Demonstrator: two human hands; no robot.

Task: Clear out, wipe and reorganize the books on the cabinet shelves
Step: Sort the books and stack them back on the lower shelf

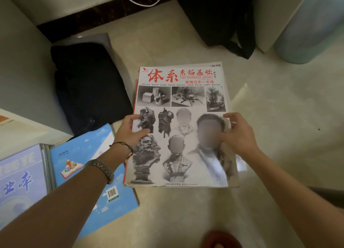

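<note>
1. We see the left hand (pixel 133 130) at the left edge of a big drawing book (pixel 181 128). Its fingers curl over the edge and the thumb lies on the cover, so it grips the book there.
2. The left wrist wears a thin dark string and, further back on the arm, a metal band (pixel 101 168).
3. We see the right hand (pixel 237 131) at the right edge of the same book. Its fingers bend and its fingertips touch the cover — we cannot tell if they pinch the edge or just press on it.
4. The drawing book has red writing on top and grey pictures of blocks, a tree and stone heads. It is the top one of a small pile of books, and the pile lies on the pale floor (pixel 279 117).
5. Just beside the pile, on the left, lies a blue book (pixel 81 166) with clouds and a barcode. The left arm passes over it.
6. Further left lies a light purple book (pixel 20 182) with blue writing. It touches the blue book's side.
7. Behind the blue book, a black cloth (pixel 87 84) lies on the floor, next to a white cabinet (pixel 22 71).
8. Far back on the floor sits a black bag (pixel 219 19) with a strap — well apart from the pile.
9. A white cable (pixel 147 0) runs along the wall at the top.
10. At the top right stands a light blue bin (pixel 312 26).
11. At the bottom edge we see a red slipper (pixel 221 239) with a toe in it.
</note>
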